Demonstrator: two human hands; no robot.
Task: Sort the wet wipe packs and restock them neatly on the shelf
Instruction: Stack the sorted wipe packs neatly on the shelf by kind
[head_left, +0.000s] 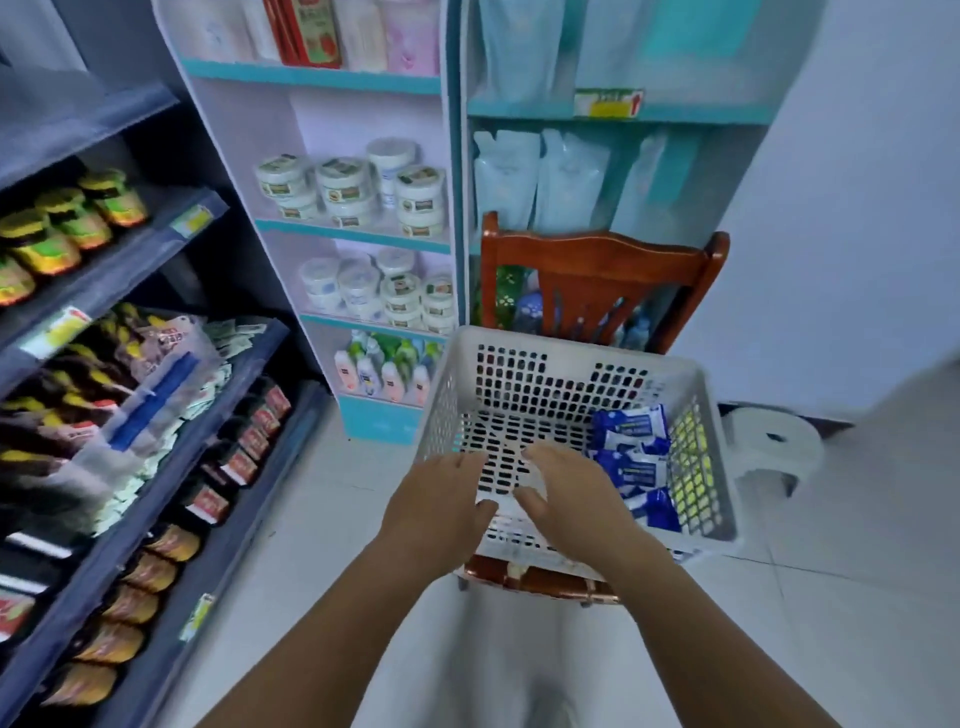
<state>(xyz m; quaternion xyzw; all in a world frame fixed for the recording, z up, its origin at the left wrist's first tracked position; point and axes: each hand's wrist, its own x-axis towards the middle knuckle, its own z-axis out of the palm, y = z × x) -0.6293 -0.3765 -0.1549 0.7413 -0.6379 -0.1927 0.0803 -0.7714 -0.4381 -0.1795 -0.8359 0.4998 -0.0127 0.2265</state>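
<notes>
Blue wipe packs (636, 457): stacked along my basket's (561, 353) right wall. My left hand (436, 512) and right hand (569, 493): fingers spread, over its near rim, gripping nothing. Basket sits on a chair (602, 265); shelf (171, 415) at left.

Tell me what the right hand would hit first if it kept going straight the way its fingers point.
The right hand points forward and leftward over the white basket. It would probably meet the basket's perforated floor or far wall first, not the blue wipe packs to its right; depth is unclear.
</notes>
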